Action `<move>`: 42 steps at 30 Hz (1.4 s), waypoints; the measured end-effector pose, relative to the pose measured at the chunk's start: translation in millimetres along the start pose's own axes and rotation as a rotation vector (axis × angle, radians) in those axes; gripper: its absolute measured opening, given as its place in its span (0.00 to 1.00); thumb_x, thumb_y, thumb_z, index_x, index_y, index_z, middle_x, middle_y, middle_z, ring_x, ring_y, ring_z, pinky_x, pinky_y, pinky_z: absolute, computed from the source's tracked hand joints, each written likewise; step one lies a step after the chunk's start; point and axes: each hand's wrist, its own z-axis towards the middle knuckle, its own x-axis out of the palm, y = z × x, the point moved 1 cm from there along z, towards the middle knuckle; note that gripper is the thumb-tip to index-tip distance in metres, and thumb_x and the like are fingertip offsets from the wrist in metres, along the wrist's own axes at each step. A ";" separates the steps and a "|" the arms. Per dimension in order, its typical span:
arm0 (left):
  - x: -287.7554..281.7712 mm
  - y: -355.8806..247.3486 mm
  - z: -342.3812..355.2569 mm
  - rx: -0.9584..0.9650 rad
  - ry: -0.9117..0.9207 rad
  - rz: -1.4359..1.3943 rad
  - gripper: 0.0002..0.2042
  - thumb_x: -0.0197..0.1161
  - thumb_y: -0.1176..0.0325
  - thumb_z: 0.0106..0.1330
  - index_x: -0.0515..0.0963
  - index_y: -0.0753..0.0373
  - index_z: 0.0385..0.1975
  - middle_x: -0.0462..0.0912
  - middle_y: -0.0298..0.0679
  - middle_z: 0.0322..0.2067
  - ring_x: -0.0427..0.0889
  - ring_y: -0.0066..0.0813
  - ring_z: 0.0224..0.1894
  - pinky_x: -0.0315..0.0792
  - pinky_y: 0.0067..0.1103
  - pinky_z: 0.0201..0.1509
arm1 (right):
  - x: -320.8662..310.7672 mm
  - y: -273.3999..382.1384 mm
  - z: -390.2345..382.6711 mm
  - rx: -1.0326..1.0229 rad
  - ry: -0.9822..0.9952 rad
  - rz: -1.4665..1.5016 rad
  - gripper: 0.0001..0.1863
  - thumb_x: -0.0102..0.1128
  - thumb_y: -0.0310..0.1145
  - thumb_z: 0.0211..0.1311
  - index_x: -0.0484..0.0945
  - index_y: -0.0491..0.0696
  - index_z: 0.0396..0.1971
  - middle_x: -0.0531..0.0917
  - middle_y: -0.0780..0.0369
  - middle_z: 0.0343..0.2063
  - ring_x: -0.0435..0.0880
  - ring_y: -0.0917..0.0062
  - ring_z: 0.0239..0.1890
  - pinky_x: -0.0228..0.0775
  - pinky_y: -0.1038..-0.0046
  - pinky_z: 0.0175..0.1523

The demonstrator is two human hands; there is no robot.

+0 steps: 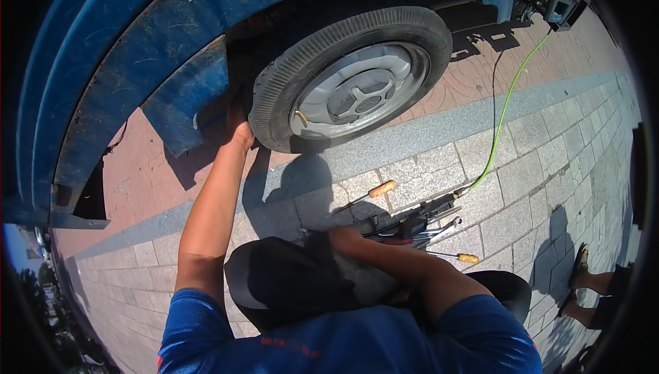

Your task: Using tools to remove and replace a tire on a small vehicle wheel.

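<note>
The person crouches low, one dark-clad knee [264, 274] raised toward the work, a posture that probably brings both hands down to wheel height. The right hand [343, 238] is just beside that knee, the forearm crossing in front of the body; its fingers are partly lost in dark cloth and shadow, so whether they are spread or pinching something I cannot tell.

Right of that hand, a black power tool [415, 219] lies on the paving [494, 206] among a silvery wrench [449, 224] and a screwdriver with a yellow handle [468, 258]; another screwdriver with an orange handle [382, 188] lies a little farther forward. They seem set there to be within easy reach. A green hose [506, 103] runs from the tool's end toward the vehicle, presumably feeding it air.

Farther out, the left arm stretches to the wheel [371, 92], where the left hand [238, 130] meets the left side of the tyre [271, 109], likely to steady or shift it. Its fingers disappear behind the rubber, so how tightly they close cannot be told. The wheel lies right of this grip and well beyond the right hand, tilted beneath the blue vehicle body [130, 65].
</note>
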 end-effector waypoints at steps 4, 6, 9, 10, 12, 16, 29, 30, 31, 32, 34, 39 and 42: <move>-2.4 -1.7 6.0 -0.008 -0.008 -0.048 0.25 0.51 0.55 0.79 0.69 0.66 0.67 0.77 0.40 0.61 0.76 0.31 0.60 0.70 0.25 0.65 | -71.0 -6.3 -0.2 -0.192 0.001 -0.022 0.15 0.53 0.38 0.66 0.79 0.44 0.45 0.85 0.47 0.39 0.85 0.51 0.45 0.76 0.53 0.49; 0.9 -10.1 -4.4 -0.051 -0.074 -0.075 0.25 0.50 0.55 0.79 0.69 0.66 0.67 0.77 0.40 0.62 0.76 0.31 0.61 0.69 0.25 0.65 | -150.3 25.0 -21.7 -0.142 -0.201 0.275 0.16 0.53 0.42 0.69 0.77 0.45 0.44 0.84 0.47 0.37 0.82 0.45 0.44 0.75 0.52 0.47; 21.1 -18.1 -13.9 -0.012 -0.078 -0.061 0.24 0.50 0.54 0.79 0.70 0.65 0.66 0.77 0.40 0.62 0.76 0.31 0.61 0.69 0.25 0.66 | -212.6 44.5 -43.4 -0.171 -0.136 0.452 0.15 0.54 0.39 0.68 0.79 0.42 0.41 0.85 0.46 0.36 0.82 0.46 0.43 0.72 0.52 0.48; 21.0 -18.2 -14.2 -0.010 -0.087 -0.062 0.24 0.50 0.54 0.79 0.70 0.65 0.66 0.77 0.40 0.62 0.76 0.31 0.61 0.69 0.25 0.66 | -219.6 49.2 -47.4 -0.175 -0.128 0.450 0.15 0.54 0.39 0.68 0.79 0.42 0.41 0.85 0.46 0.36 0.82 0.46 0.43 0.72 0.52 0.48; 19.4 -20.9 -13.7 0.040 -0.124 -0.044 0.25 0.50 0.54 0.78 0.70 0.65 0.66 0.76 0.40 0.62 0.76 0.31 0.61 0.69 0.24 0.65 | -230.2 57.3 -51.7 -0.113 -0.168 0.685 0.15 0.53 0.38 0.72 0.77 0.40 0.39 0.86 0.50 0.34 0.86 0.55 0.38 0.76 0.58 0.44; 9.7 -25.8 -38.3 -0.048 -0.235 0.108 0.24 0.53 0.54 0.77 0.72 0.65 0.64 0.77 0.39 0.61 0.77 0.30 0.59 0.72 0.25 0.60 | -246.0 65.9 -61.1 -0.010 -0.395 1.022 0.16 0.53 0.39 0.77 0.77 0.40 0.38 0.84 0.63 0.28 0.82 0.83 0.28 0.76 0.77 0.38; 56.4 -50.2 -181.1 -0.370 0.417 0.696 0.26 0.52 0.55 0.79 0.66 0.63 0.71 0.83 0.35 0.54 0.78 0.24 0.56 0.67 0.23 0.66 | -246.7 80.4 -59.5 -0.195 -0.346 0.916 0.16 0.55 0.39 0.72 0.80 0.40 0.36 0.84 0.56 0.27 0.86 0.72 0.33 0.75 0.68 0.41; 62.6 -49.2 -179.8 -0.350 0.406 0.694 0.24 0.51 0.54 0.80 0.68 0.62 0.68 0.84 0.38 0.51 0.81 0.27 0.51 0.73 0.25 0.59 | -239.7 85.2 -57.7 -0.229 -0.295 0.991 0.16 0.56 0.39 0.72 0.80 0.40 0.35 0.86 0.58 0.27 0.87 0.73 0.32 0.76 0.68 0.40; 66.1 -45.6 -177.4 -0.346 0.390 0.698 0.24 0.51 0.54 0.80 0.68 0.62 0.68 0.84 0.38 0.51 0.81 0.27 0.51 0.73 0.25 0.59 | -232.5 90.6 -53.3 -0.243 -0.285 0.989 0.16 0.56 0.39 0.72 0.80 0.40 0.35 0.86 0.58 0.27 0.87 0.73 0.32 0.76 0.68 0.40; 68.4 -38.5 -175.5 -0.462 0.264 0.534 0.23 0.51 0.54 0.80 0.71 0.62 0.65 0.85 0.40 0.49 0.81 0.28 0.48 0.75 0.26 0.54 | -221.7 93.2 -47.1 -0.267 -0.207 1.180 0.16 0.55 0.40 0.73 0.81 0.40 0.34 0.85 0.61 0.28 0.85 0.77 0.33 0.75 0.70 0.39; 100.6 -31.4 -187.9 -0.563 -0.030 0.211 0.19 0.50 0.52 0.80 0.76 0.64 0.52 0.84 0.42 0.38 0.80 0.30 0.36 0.77 0.28 0.38 | -213.3 82.5 -37.5 -0.289 -0.120 1.366 0.17 0.54 0.40 0.74 0.81 0.41 0.33 0.85 0.63 0.29 0.84 0.81 0.33 0.74 0.72 0.38; 95.0 1.5 -194.2 -0.187 -0.221 0.034 0.16 0.52 0.55 0.80 0.77 0.63 0.47 0.77 0.33 0.25 0.75 0.22 0.24 0.76 0.24 0.29 | -304.5 25.7 -24.8 -0.278 0.505 0.822 0.21 0.61 0.46 0.70 0.82 0.40 0.34 0.82 0.64 0.29 0.81 0.80 0.32 0.75 0.75 0.36; 104.4 -1.4 -191.1 -0.063 -0.216 0.141 0.16 0.52 0.55 0.80 0.76 0.63 0.47 0.70 0.30 0.21 0.68 0.19 0.20 0.67 0.20 0.25 | -334.7 -0.9 -35.4 -0.211 0.247 0.997 0.19 0.60 0.44 0.72 0.81 0.40 0.36 0.81 0.65 0.29 0.80 0.81 0.31 0.75 0.78 0.36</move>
